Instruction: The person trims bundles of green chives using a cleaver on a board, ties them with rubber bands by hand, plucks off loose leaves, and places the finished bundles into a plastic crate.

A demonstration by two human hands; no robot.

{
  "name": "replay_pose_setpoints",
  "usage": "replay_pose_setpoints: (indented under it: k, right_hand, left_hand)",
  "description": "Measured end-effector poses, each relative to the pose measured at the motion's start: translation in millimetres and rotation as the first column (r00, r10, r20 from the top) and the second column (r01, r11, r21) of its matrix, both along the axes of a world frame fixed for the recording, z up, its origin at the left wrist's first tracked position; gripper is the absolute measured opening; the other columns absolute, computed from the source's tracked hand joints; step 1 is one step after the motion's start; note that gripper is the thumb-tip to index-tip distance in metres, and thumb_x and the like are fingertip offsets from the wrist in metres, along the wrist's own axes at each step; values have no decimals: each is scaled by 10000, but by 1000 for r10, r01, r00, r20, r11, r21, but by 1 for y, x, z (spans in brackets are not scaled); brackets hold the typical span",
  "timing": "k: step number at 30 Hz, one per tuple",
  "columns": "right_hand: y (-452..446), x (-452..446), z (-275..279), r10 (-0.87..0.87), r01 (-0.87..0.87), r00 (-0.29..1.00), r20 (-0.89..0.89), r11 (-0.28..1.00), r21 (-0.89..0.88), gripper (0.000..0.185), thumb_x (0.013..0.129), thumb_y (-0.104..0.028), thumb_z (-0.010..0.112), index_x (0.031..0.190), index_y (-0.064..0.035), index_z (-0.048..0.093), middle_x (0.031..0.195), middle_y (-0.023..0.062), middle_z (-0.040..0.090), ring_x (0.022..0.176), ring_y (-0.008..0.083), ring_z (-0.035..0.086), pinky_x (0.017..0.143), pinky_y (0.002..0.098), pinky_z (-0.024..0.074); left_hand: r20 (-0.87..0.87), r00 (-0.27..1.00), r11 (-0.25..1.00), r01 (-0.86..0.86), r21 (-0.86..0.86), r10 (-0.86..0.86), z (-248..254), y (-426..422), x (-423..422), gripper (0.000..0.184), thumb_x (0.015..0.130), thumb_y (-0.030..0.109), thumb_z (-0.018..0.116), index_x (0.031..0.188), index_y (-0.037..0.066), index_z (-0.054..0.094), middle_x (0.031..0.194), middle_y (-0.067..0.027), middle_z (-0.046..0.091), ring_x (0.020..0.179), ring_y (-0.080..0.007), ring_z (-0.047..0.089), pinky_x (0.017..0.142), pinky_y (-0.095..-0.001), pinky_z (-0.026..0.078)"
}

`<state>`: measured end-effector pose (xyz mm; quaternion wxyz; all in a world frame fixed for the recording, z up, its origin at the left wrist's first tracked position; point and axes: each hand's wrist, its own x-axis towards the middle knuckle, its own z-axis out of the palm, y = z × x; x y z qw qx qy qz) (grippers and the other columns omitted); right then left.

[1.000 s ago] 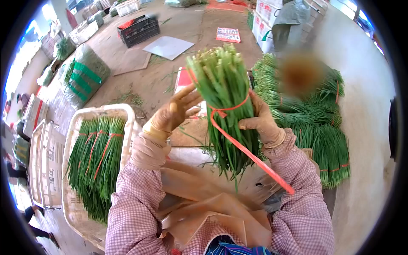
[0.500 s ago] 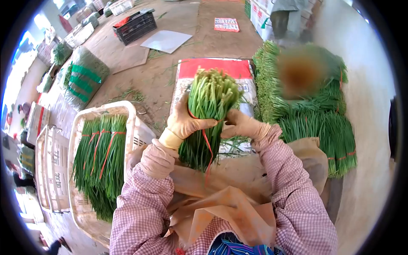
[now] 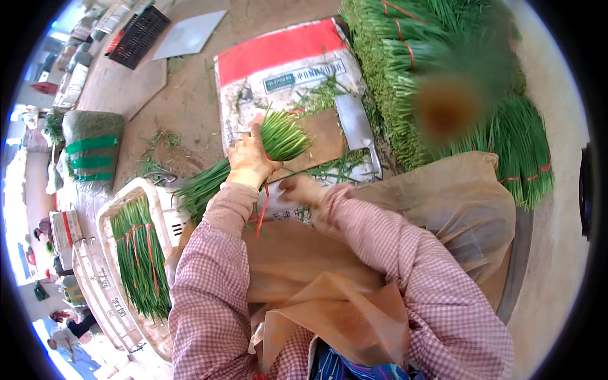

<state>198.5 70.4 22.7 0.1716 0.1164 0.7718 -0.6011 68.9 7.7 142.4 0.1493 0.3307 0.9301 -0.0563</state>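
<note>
My gloved left hand [image 3: 248, 158] is wrapped around a bunch of garlic chives [image 3: 283, 136]. The bunch lies slanted low over the board, its pale cut ends to the upper right and its green leaves to the lower left. A red tie [image 3: 262, 206] hangs from it below my fingers. My right hand [image 3: 303, 190] is just to the right of the bunch, apart from it, its fingers smeared by motion. Beyond it, a cleaver [image 3: 353, 122] rests on the brown cutting board [image 3: 326, 136], which lies on a printed white and red sack [image 3: 278, 57].
Tied chives fill a white plastic basket [image 3: 103, 221] on my left. A tall pile of chives [image 3: 380, 82] stands on the right, its upper part blurred. Further off are a green-taped bale [image 3: 95, 149], a black crate [image 3: 137, 37] and a flat pale panel [image 3: 190, 33].
The chive bunch has gone from upright to slanted and lower over the board. My right hand has come away from it. My view has turned downward and to the right.
</note>
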Motion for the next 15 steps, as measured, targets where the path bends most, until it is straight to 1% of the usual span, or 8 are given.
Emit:
replay_pose_setpoints:
  k: [1,2,3,4,5,7,9,15]
  right_hand:
    - [20,10,-25,-254,255,966,-36,967,23,405,814,-341,689,1115,-71,672,1040,152,694,971,281,664,859,377,518]
    - [42,21,-19,-556,543,814,168,831,122,320,850,-284,660,1100,-84,673,1054,158,688,971,284,662,857,370,518]
    - [68,37,-63,-685,685,726,-51,716,132,308,875,-240,636,1144,-92,651,1045,159,687,977,284,660,864,372,515]
    - [96,50,-52,-694,670,719,-37,678,302,317,882,-207,625,1171,-77,632,1068,156,681,994,276,653,884,367,504]
    - [108,63,-57,-827,826,551,-111,521,216,309,884,-195,618,1162,-60,637,1114,166,666,1016,294,640,907,375,490]
    - [144,81,-77,-705,685,657,-265,412,600,431,834,-169,655,1247,-72,578,1133,181,634,1024,352,619,923,420,480]
    - [153,83,-69,-690,396,719,83,504,768,575,798,-166,684,1335,-90,491,1134,184,620,1067,348,604,933,429,475]
    - [176,85,-114,-690,446,714,120,580,682,667,746,-104,694,1360,-78,436,1158,207,614,1086,364,596,952,402,466]
  left_hand:
    - [22,1000,1000,4,-16,-4,-17,2,-4,1044,560,421,852,1399,69,340,1210,-183,575,1135,-337,578,950,-441,460]
    - [44,999,999,-6,-35,8,-34,3,-7,1049,557,425,854,1399,67,339,1215,-184,574,1139,-334,576,952,-438,459]
    - [65,998,998,-16,-53,19,-51,3,-11,1055,554,429,855,1398,65,338,1220,-185,572,1144,-331,574,955,-436,458]
    - [84,996,997,-12,-75,18,-69,4,-12,1085,546,435,862,1415,67,326,1231,-187,566,1158,-329,565,963,-431,454]
    - [104,994,996,-10,-85,19,-85,7,-12,1085,546,435,862,1415,67,326,1231,-187,566,1158,-329,565,963,-431,454]
    - [170,981,991,-70,-118,89,-112,11,-10,1133,545,444,865,1449,70,292,1241,-190,561,1170,-333,555,966,-436,447]
    - [138,985,989,-85,-118,101,-133,14,-3,1153,526,523,867,1430,54,327,1201,-159,578,1147,-318,569,1000,-441,422]
    - [88,995,992,-44,-116,55,-132,22,-2,1290,492,551,873,1504,106,208,1349,-180,469,1291,-317,441,1070,-502,322]
